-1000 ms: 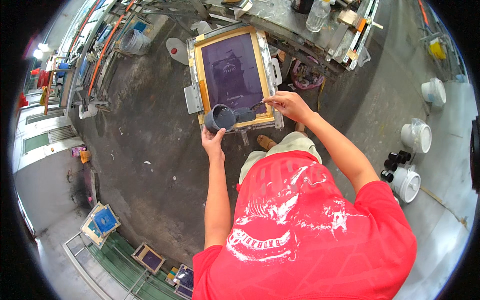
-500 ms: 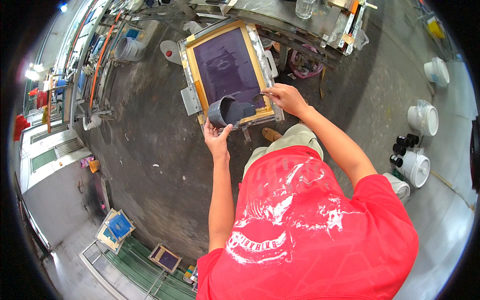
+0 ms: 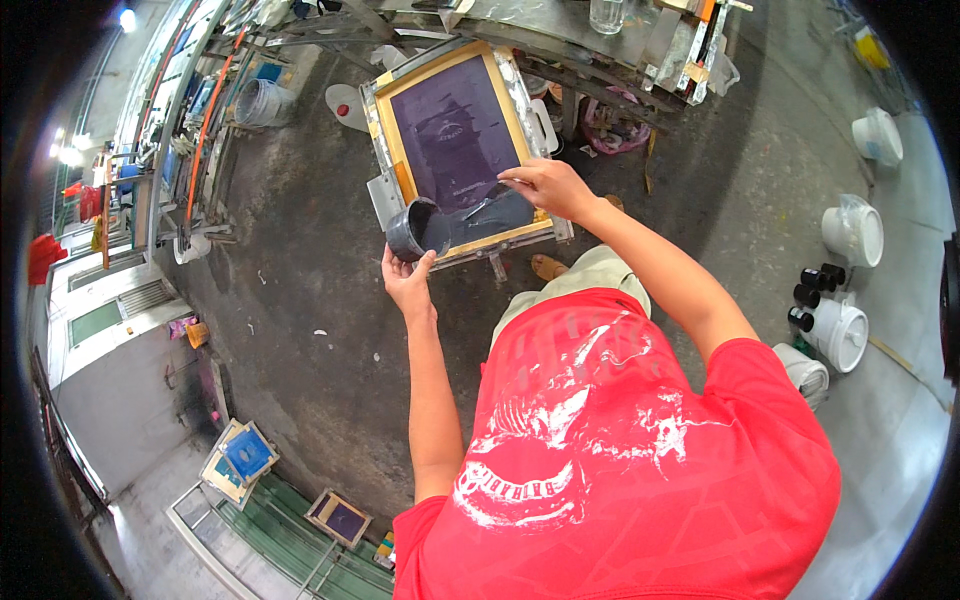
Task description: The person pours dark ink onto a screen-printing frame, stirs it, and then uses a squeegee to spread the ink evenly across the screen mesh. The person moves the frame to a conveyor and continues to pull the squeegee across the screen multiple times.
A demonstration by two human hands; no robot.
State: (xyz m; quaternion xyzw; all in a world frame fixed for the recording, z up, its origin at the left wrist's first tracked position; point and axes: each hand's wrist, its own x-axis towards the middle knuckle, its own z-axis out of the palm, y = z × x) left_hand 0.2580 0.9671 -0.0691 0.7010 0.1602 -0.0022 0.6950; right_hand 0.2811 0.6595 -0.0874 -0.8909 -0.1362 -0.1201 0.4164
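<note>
My left hand [image 3: 408,288] grips a dark plastic tub [image 3: 408,236], tilted with its mouth to the right over the near left corner of a screen-printing frame. Dark ink shows inside the tub. The screen has a yellowish wooden frame [image 3: 396,152] and purple mesh [image 3: 440,110] bearing a faint printed design. A pool of dark grey ink [image 3: 512,212] lies along its near end. Closed around a thin tool, perhaps a spatula [image 3: 480,209], my right hand [image 3: 556,187] holds the tool's tip down at the ink. Its handle is mostly hidden by my fingers.
A worktable [image 3: 560,25] with a clear glass [image 3: 607,15] stands beyond the screen. White buckets [image 3: 838,335] and black jars [image 3: 805,296] line the right. On the left are racks and a translucent bucket [image 3: 264,103]. Other screens [image 3: 338,518] lie at lower left.
My left hand and the tub have shifted left. My right hand has moved left and slightly away from me with the tool. Ink now covers more of the screen's near end.
</note>
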